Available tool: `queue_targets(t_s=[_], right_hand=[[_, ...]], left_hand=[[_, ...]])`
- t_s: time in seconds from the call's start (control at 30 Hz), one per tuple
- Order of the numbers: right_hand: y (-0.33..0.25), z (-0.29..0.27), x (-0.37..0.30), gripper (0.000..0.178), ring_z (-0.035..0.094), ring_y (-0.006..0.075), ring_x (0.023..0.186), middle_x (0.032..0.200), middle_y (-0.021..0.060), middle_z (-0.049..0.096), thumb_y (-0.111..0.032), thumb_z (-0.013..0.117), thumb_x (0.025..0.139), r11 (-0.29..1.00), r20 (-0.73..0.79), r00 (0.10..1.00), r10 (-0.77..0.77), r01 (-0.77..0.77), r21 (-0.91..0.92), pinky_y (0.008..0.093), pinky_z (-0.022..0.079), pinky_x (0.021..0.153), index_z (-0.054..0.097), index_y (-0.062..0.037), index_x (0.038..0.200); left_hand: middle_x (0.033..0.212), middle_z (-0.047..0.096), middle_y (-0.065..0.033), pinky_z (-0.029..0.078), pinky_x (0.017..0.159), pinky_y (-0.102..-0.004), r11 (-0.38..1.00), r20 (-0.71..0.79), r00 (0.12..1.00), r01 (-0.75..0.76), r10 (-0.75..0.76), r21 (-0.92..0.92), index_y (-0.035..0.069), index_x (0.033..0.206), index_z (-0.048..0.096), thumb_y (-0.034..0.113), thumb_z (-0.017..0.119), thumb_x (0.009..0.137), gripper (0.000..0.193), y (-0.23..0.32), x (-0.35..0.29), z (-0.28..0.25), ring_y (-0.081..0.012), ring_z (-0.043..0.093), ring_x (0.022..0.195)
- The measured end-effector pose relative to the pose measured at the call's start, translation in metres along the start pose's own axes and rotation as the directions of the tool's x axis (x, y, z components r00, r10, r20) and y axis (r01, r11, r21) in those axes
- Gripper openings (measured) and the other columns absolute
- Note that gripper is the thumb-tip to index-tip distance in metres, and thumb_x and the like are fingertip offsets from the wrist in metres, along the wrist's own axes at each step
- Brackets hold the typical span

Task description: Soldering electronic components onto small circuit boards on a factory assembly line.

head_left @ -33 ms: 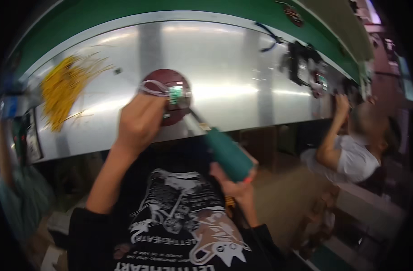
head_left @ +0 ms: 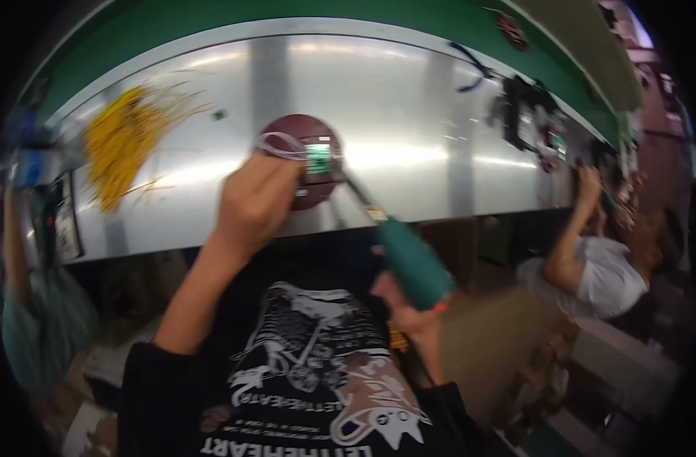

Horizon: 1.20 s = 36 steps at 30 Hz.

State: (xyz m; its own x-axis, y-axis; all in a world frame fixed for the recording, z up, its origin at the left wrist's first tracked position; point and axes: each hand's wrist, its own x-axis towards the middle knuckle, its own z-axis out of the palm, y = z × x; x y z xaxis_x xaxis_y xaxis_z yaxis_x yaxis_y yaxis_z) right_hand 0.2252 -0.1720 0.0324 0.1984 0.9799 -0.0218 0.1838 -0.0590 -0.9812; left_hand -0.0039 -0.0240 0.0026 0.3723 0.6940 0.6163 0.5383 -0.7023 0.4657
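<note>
A dark red disc (head_left: pixel 283 128) lies on the metal table with a small green circuit board (head_left: pixel 317 158) on it. My left hand (head_left: pixel 260 194) is closed in a pinch at the board's left side. From its fingertips a thin white wire (head_left: pixel 283 145) loops over the disc. My right hand (head_left: pixel 409 305) wraps round the lower part of a green-bodied tool (head_left: pixel 415 263) with a thin metal shaft. That shaft slants up and left, its tip close to the board's right edge; blur hides whether they touch.
Yellow wires (head_left: pixel 123 145) lie piled at the left of the shiny table (head_left: pixel 393 99). A small dark green piece (head_left: pixel 218 115) sits beside them. Black items (head_left: pixel 519 114) and a dark blue strap (head_left: pixel 470 67) are at the far right. Co-workers sit on both sides.
The whole scene has shifted slightly to the right in the picture. Both hands keep about the same places against the disc and board.
</note>
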Motion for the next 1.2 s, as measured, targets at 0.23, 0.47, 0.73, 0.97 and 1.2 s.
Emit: queue_targets(t_s=[0.23, 0.47, 0.73, 0.97, 1.2], right_hand=[[0.006, -0.023, 0.003, 0.051, 0.062, 0.0190, 0.055, 0.114, 0.0220, 0.065, -0.021, 0.060, 0.096, 0.972, -0.023, 0.978, -0.205, 0.207, 0.110, 0.0270, 0.047, 0.046, 0.049, 0.0095, 0.136], [0.007, -0.013, 0.004, 0.048, 0.061, 0.0194, 0.052, 0.111, 0.0217, 0.065, -0.021, 0.058, 0.096, 0.987, -0.113, 0.984, -0.135, 0.144, 0.075, 0.0264, 0.046, 0.046, 0.050, 0.0109, 0.130], [0.006, -0.015, 0.009, 0.046, 0.061, 0.0193, 0.051, 0.111, 0.0217, 0.064, -0.018, 0.055, 0.095, 0.979, -0.166, 0.976, -0.138, 0.160, 0.129, 0.0262, 0.046, 0.045, 0.048, 0.0106, 0.131], [0.019, -0.027, 0.008, 0.047, 0.059, 0.0186, 0.049, 0.110, 0.0219, 0.063, -0.018, 0.054, 0.096, 0.959, -0.307, 0.936, -0.170, 0.229, 0.167, 0.0265, 0.046, 0.043, 0.046, 0.0106, 0.132], [0.023, -0.030, 0.027, 0.039, 0.054, 0.0164, 0.045, 0.100, 0.0200, 0.063, -0.022, 0.047, 0.101, 0.922, -0.451, 0.881, -0.147, 0.287, 0.260, 0.0266, 0.045, 0.041, 0.049, 0.0098, 0.124]], left_hand=[[0.081, 0.059, -0.0098, 0.051, 0.061, -0.0363, 0.999, -0.025, 1.000, -0.002, 0.003, 0.055, 0.000, 0.093, 0.066, -0.001, 0.068, 0.073, 0.020, 0.006, -0.002, 0.011, -0.0267, 0.060, 0.072], [0.080, 0.058, -0.0092, 0.051, 0.061, -0.0352, 0.998, -0.029, 0.999, -0.018, 0.020, 0.067, 0.000, 0.092, 0.065, -0.001, 0.068, 0.072, 0.021, 0.001, -0.002, 0.008, -0.0256, 0.059, 0.071], [0.087, 0.062, -0.0103, 0.051, 0.067, -0.0367, 0.986, -0.043, 0.999, -0.025, 0.033, 0.167, 0.000, 0.094, 0.066, 0.005, 0.073, 0.072, 0.024, 0.005, -0.002, 0.005, -0.0272, 0.060, 0.079], [0.108, 0.066, -0.0114, 0.042, 0.096, -0.0487, 0.981, 0.156, 0.986, 0.025, -0.056, 0.195, 0.006, 0.110, 0.069, 0.026, 0.079, 0.073, 0.043, 0.013, 0.045, -0.003, -0.0341, 0.057, 0.110], [0.115, 0.067, -0.0151, 0.039, 0.101, -0.0470, 0.796, -0.077, 0.987, -0.065, 0.139, 0.602, 0.007, 0.114, 0.068, 0.030, 0.076, 0.078, 0.044, -0.048, 0.151, 0.010, -0.0319, 0.056, 0.113]])
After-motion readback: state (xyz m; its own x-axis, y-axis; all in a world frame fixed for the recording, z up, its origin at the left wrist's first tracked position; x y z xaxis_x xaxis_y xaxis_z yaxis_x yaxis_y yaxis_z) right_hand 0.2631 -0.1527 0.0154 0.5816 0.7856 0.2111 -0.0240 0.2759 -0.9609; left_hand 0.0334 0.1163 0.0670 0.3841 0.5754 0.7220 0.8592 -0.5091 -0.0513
